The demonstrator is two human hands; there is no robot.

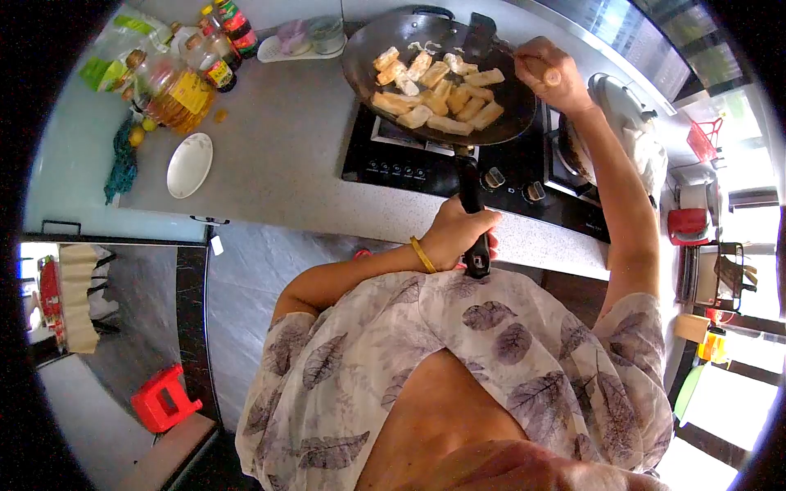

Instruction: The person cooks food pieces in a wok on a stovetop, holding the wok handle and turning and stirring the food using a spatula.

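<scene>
A dark wok [360,69] stands on the black gas stove [385,159] with several pale and golden rectangular pieces [450,125] in it. My left hand [458,233] is closed around the wok's black handle [469,184], which points toward my body. At the wok's right rim, my right hand [547,75] is wrapped round the wooden end of a spatula. The spatula's dark blade [481,34] is over the far right part of the wok, beside the pieces.
Left on the counter are a white oval plate [190,165], an oil bottle [176,96] and sauce bottles [214,67]. A white tray [303,54] with small bowls sits behind. A lidded pan [614,102] occupies the right burner. A red stool [164,398] is at lower left.
</scene>
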